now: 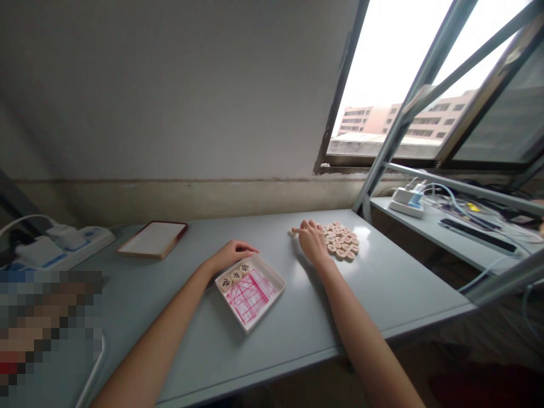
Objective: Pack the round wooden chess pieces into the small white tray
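Observation:
A shallow white box (278, 281) lies at an angle on the grey desk, with pink lines drawn on its floor. Three round Chinese chess pieces (236, 276) with dark characters form a row along its left inner wall. At the box's back left corner, my left hand (229, 256) is closed on the rim; part of its grip is hidden. My right hand (312, 238) is farther back, beside a cluster of chess pieces (342, 243) with reddish characters. Its thumb side stretches left against a small pale piece (293, 231), and its fingers look apart; their undersides are hidden.
A flat box lid (155, 239) with a dark red edge lies at the back left. Power strips stand at the left (85, 243) and on the neighbouring desk at the right (406, 203), with cables. A metal frame post (382, 153) rises beside the window.

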